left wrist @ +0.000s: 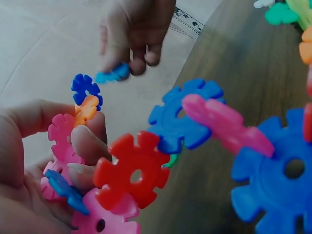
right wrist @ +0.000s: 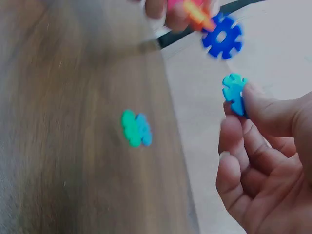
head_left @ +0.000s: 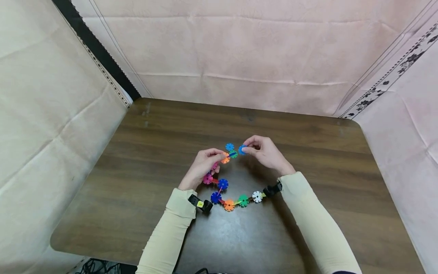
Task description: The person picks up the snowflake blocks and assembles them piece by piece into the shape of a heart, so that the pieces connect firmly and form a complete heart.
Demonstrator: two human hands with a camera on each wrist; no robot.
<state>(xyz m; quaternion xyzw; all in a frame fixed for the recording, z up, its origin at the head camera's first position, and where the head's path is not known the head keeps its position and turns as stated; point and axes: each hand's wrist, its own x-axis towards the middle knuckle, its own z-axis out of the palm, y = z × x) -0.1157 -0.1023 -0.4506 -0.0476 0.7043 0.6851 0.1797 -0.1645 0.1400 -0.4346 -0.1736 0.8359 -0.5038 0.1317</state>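
My left hand (head_left: 202, 165) grips one end of a chain of notched plastic discs, its fingers around pink discs (left wrist: 61, 134) and an orange disc (left wrist: 87, 110). A dark blue disc (right wrist: 223, 36) sits slotted on the orange one at the chain's tip, beyond the fingertips. Thumb and fingers of my right hand (head_left: 265, 152) pinch a loose light blue disc (right wrist: 235, 92) by its edge, close to that tip but apart from it. From the left hand the chain curves back over the table, through red (left wrist: 134, 170) and blue discs to a white disc (head_left: 257, 196) near the right wrist.
A green disc (right wrist: 130, 127) and a light blue disc (right wrist: 145, 130) lie together on the wooden table (head_left: 137, 171), beyond the hands. Pale cloth (head_left: 239, 57) hangs around the table's back and sides. Dark cables (head_left: 99, 266) show below its front left edge.
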